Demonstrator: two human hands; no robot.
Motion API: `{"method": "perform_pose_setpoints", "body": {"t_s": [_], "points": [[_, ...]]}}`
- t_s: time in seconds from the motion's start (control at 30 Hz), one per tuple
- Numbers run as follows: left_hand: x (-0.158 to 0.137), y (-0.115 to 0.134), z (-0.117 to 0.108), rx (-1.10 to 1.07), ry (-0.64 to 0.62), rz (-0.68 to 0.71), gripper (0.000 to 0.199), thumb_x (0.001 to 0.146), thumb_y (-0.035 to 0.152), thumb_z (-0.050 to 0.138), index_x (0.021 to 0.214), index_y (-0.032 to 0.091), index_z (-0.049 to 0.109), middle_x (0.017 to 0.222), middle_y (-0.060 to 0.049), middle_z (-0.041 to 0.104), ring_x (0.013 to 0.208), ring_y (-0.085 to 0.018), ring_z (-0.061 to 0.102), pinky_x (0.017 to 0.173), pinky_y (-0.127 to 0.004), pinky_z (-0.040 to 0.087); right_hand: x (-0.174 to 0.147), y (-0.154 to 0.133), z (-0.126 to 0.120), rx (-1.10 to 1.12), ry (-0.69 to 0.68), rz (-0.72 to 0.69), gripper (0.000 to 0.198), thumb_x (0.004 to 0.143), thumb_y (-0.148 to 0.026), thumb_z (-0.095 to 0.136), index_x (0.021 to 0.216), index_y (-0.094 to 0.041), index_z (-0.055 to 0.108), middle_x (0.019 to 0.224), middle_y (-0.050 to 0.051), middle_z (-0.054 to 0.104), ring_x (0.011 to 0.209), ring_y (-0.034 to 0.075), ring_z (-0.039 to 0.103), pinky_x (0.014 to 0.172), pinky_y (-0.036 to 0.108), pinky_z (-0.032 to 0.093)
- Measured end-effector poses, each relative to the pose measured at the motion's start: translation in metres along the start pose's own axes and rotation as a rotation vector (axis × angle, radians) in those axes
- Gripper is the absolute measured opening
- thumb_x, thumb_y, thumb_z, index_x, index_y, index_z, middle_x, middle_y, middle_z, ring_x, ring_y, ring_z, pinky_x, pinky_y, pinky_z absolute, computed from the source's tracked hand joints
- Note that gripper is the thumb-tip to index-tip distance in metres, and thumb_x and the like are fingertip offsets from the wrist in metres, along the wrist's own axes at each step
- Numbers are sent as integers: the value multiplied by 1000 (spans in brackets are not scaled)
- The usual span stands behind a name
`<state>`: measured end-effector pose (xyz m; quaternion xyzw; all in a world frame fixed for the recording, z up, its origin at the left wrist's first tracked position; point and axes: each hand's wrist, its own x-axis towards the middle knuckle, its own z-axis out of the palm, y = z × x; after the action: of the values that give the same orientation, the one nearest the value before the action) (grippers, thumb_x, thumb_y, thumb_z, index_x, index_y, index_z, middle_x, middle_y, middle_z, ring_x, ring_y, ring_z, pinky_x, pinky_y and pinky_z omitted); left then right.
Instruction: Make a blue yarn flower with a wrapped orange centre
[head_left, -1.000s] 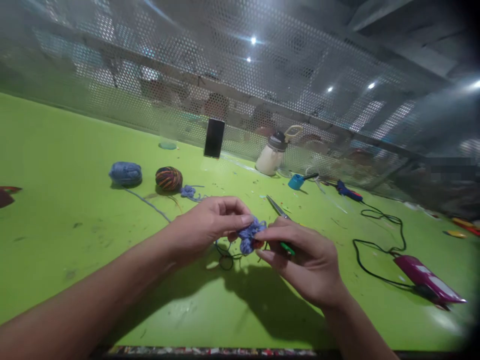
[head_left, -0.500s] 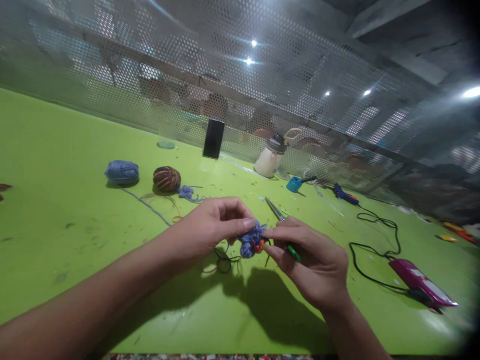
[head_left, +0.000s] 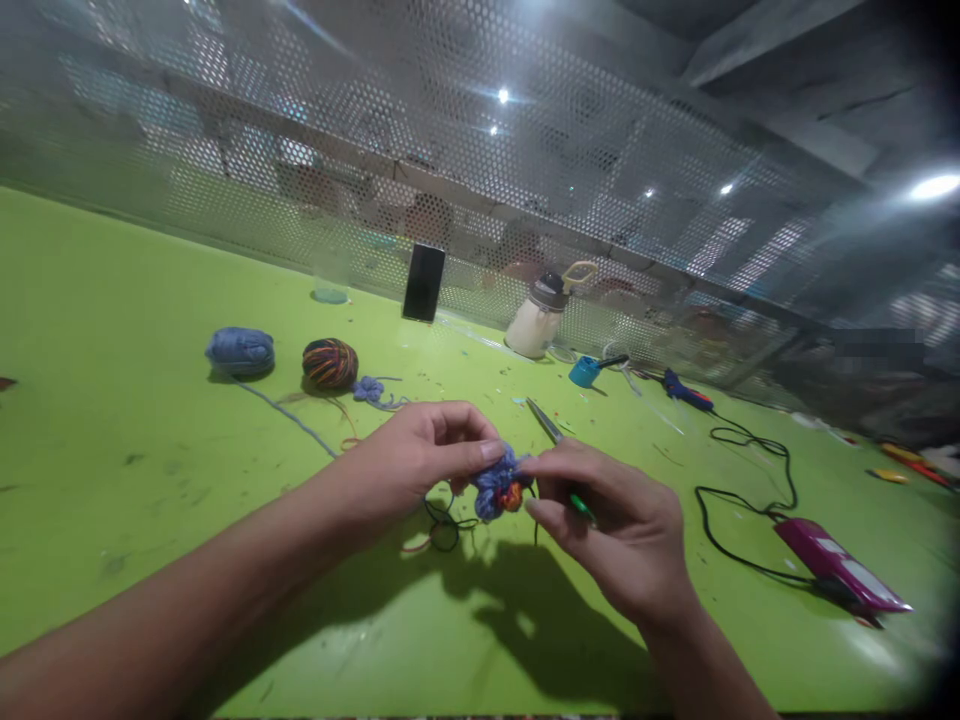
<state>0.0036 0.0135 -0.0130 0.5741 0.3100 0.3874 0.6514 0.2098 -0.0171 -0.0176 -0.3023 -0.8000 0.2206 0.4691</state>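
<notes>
A small blue crocheted flower (head_left: 489, 500) with an orange-red multicoloured centre (head_left: 511, 497) is held above the table between my hands. My left hand (head_left: 427, 455) pinches its upper left side between thumb and curled fingers. On its right edge are the fingertips of my right hand (head_left: 611, 520), with the thumb tip slightly lower and a small gap between. Scissors (head_left: 544, 420) point away behind my right hand. A green handle (head_left: 581, 506) shows between that hand's thumb and fingers; I cannot tell if it is gripped. Dark and coloured yarn ends (head_left: 446, 525) hang below.
Left on the green table (head_left: 150, 480) are a blue yarn skein (head_left: 241, 352), a multicoloured yarn ball (head_left: 330, 364) and another blue flower (head_left: 368, 389). A phone (head_left: 424, 283), bottle (head_left: 535, 318), blue tape roll (head_left: 584, 372), glue gun (head_left: 686, 390) and corded magenta device (head_left: 840, 565) stand or lie beyond.
My right thumb has drawn down slightly from the flower, so more of the orange centre shows. The flower has turned a little. The whole view has shifted slightly.
</notes>
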Motion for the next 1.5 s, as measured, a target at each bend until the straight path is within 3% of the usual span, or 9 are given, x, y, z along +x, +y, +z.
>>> {"method": "perform_pose_setpoints", "body": {"t_s": [0.13,0.23,0.3,0.4,0.57,0.97,1.5], "points": [[0,0,0,14,-6,-13,19,83,32,69,81,14,64,73,0,61,66,-12,48,65,-28,35,1,1,-13,-58,10,158,26,96,-36,55,119,-29,66,82,0,59,68,14,54,58,26,42],[-1,0,0,4,-17,-32,19,83,32,70,80,14,64,73,1,60,66,-11,49,65,-28,35,8,5,-23,-210,13,221,30,100,-38,46,117,-26,68,82,2,62,72,15,58,65,28,45],[-2,-1,0,-9,-34,-40,19,82,33,70,81,14,64,73,1,60,67,-12,50,66,-27,36,12,8,-28,-294,-27,200,29,100,-35,47,107,-23,72,81,3,65,75,15,60,71,30,47],[-2,-1,-2,-23,-52,-34,20,82,33,70,82,15,64,74,1,61,67,-12,51,65,-27,36,16,10,-31,-329,-132,161,21,95,-30,57,95,-19,75,78,4,69,70,15,62,68,30,47],[-2,1,-3,-3,-61,-36,21,82,35,71,81,15,64,74,1,60,68,-12,52,67,-28,39,15,6,-32,-299,-266,79,18,93,-28,61,94,-20,76,70,3,66,64,15,60,59,29,45],[-8,5,1,-132,-179,-6,14,84,28,72,83,15,66,75,1,67,69,-11,60,69,-27,44,15,6,-28,-150,-272,20,17,91,-29,64,93,-19,77,65,2,60,60,14,55,55,27,40],[-10,5,1,-160,-209,25,12,84,27,72,84,16,67,73,2,65,66,-10,58,66,-26,45,14,3,-28,-100,-248,51,19,91,-32,64,90,-18,77,64,2,60,58,14,55,54,28,40]]}}
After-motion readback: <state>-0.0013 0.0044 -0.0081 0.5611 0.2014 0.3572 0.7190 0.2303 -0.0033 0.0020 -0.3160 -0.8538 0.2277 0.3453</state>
